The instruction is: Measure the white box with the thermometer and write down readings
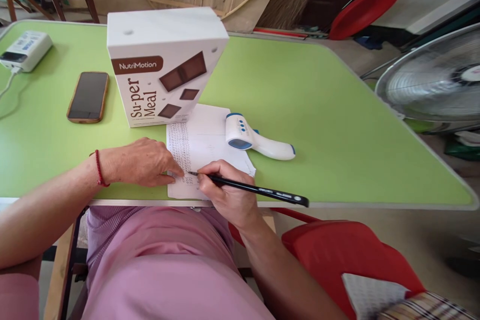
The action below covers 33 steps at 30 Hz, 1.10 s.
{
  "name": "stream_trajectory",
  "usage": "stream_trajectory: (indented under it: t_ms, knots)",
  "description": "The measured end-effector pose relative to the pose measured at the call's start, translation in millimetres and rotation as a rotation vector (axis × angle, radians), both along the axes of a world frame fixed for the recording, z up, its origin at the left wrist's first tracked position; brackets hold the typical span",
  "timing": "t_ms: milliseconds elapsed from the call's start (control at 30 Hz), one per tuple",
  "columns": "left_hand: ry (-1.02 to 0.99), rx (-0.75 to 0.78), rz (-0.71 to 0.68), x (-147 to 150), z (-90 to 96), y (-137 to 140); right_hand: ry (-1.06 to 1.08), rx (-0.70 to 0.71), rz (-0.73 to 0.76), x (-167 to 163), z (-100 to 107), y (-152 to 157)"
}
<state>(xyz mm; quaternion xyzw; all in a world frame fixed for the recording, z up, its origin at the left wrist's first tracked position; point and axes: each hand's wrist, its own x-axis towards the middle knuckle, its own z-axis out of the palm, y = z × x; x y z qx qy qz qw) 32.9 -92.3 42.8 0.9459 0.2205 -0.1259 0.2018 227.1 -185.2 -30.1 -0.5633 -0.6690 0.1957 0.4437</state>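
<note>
A black pen (258, 189) is gripped in my right hand (230, 194), its tip touching the sheet of paper (206, 140) near the table's front edge. Rows of small handwriting run down the left part of the sheet. My left hand (144, 164) rests at the sheet's left edge, holding nothing, with the index finger and thumb stretched out beside the pen tip. A white and blue infrared thermometer (258, 140) lies on the right side of the paper. Over the paper's far left part stands a white NutriMotion box (165, 70), upright.
Left of the box, a phone (88, 97) lies on the green table (300, 90). A white power bank (28, 50) with a cable sits at the far left. To the right stand a fan (435, 80) and, below the table edge, a red chair (348, 250).
</note>
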Motion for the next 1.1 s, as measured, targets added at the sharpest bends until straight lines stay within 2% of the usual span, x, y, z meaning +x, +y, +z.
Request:
stream_trajectory:
  t_ms: [267, 500, 833, 1100]
  knots:
    - [0.020, -0.007, 0.007, 0.5, 1.7, -1.0, 0.014, -0.005, 0.030, 0.9, 2.5, 1.2]
    - [-0.034, -0.017, -0.010, -3.4, -1.4, 0.5, 0.016, 0.000, 0.014, 0.7, 1.8, 0.7]
    - [-0.001, -0.031, -0.001, -1.3, -0.3, 0.3, 0.017, 0.011, -0.014, 0.4, 0.0, 0.0]
    - [-0.063, -0.007, -0.020, -4.9, -3.6, 1.4, 0.007, -0.006, -0.003, 0.4, 1.6, 0.5]
